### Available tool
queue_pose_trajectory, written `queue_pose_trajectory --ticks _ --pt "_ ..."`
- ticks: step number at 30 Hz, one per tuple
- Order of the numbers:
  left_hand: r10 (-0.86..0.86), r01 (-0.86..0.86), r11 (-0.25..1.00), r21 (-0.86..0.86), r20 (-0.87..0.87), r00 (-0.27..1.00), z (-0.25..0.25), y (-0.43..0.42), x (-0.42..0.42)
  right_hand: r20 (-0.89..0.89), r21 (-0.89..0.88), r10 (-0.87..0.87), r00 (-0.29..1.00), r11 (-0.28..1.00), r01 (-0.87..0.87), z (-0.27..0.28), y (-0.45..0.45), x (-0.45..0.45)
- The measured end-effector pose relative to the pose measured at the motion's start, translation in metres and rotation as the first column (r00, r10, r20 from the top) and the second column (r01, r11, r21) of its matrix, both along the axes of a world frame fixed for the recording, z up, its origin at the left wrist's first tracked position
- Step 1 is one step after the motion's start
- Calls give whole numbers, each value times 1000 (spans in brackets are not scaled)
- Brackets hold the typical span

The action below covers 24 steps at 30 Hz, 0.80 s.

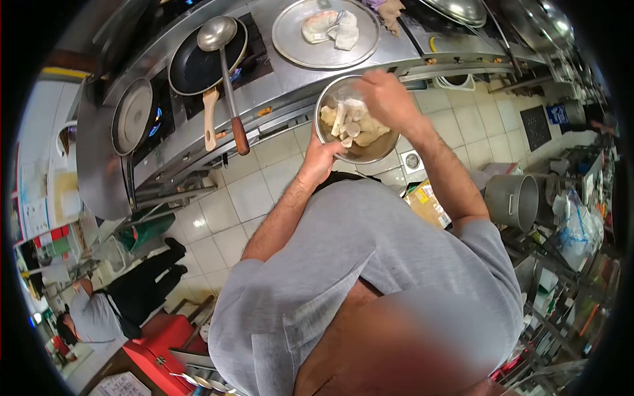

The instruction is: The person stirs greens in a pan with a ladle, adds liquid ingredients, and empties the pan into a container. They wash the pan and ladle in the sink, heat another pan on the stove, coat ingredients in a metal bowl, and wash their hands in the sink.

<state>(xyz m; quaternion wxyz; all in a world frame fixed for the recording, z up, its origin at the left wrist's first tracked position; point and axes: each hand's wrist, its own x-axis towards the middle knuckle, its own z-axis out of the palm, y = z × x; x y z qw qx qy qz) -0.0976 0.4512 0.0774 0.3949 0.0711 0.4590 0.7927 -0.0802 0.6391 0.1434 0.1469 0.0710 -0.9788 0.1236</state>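
Note:
A round metal bowl (pixel 370 153) with pale, whitish-yellow pieces of food (pixel 353 125) in it is held in front of my chest. My left hand (pixel 321 158) is closed on its lower left rim. Over the upper right part of the bowl is my right hand (pixel 386 99), its fingers curled and slightly blurred; whether something is between them is hidden. Just beyond the bowl, a round metal tray (pixel 287 39) on the counter carries pale pieces (pixel 330 30), partly whitish.
A black pan (pixel 191 63) with a ladle (pixel 216 34) across it and a smaller pan (pixel 134 115) sit on the stove at left, flames visible. A large pot (pixel 512 201) stands at right. Another person (pixel 105 307) is at lower left.

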Motion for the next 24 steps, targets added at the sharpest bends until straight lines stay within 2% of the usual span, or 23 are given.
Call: queue_pose_trajectory --ticks 1,3,4,8,9,10,11,12,13,15,16,18,19,20,21,22,23,24 --pt "18 -18 1000 -2 -1 1000 2 0 4 -1 -2 18 1000 1000 -18 -5 -9 -2" --pt "32 -33 999 -35 -21 999 5 -1 15 24 -219 201 979 957 -191 -18 -30 2" --pt "45 -45 998 -43 -6 999 3 -1 21 81 -130 192 978 975 -181 -23 -35 4" --pt "87 -81 991 -109 55 995 -5 -3 34 199 -36 190 961 982 -187 -29 -43 13" --pt "90 -89 990 -105 2 996 -4 -3 38 208 -41 201 957 980 -197 -25 -39 12" --pt "92 -98 990 -99 -55 994 -3 -3 41 183 -298 218 959 942 -157 -17 -31 10" --pt "100 -105 989 -101 -51 994 -2 -2 43 155 -535 224 962 838 -109 -10 -23 7" --pt "123 -122 988 -92 2 992 0 -2 46 127 -657 150 981 754 -30 -4 -16 5" --pt "143 -138 987 -84 54 988 0 -1 47 202 -841 122 972 530 109 3 -11 5" --pt "152 -148 985 -91 40 988 -1 -1 47 110 -945 101 989 320 73 6 11 7" --pt "168 -164 983 -80 52 984 -1 -1 47 112 -944 99 989 320 75 9 19 14" --pt "198 -196 980 -44 62 978 -1 0 44 206 -894 228 952 439 88 15 28 26" --pt "199 -196 980 -41 61 978 -1 1 44 205 -893 228 952 441 87 12 26 32" --pt "204 -201 978 -48 68 977 2 2 41 234 -659 222 946 752 -14 6 23 37" --pt "209 -205 977 -57 77 975 3 3 40 260 -321 205 944 940 -116 -2 19 42" --pt "208 -204 977 -54 78 975 0 5 38 348 -210 121 930 977 -49 -9 14 45" --pt "214 -212 975 -62 22 977 -2 7 35 347 -207 120 930 977 -49 -11 12 47" --pt "220 -222 973 -70 -36 975 -2 9 32 349 -112 134 928 989 -101 -12 10 48"
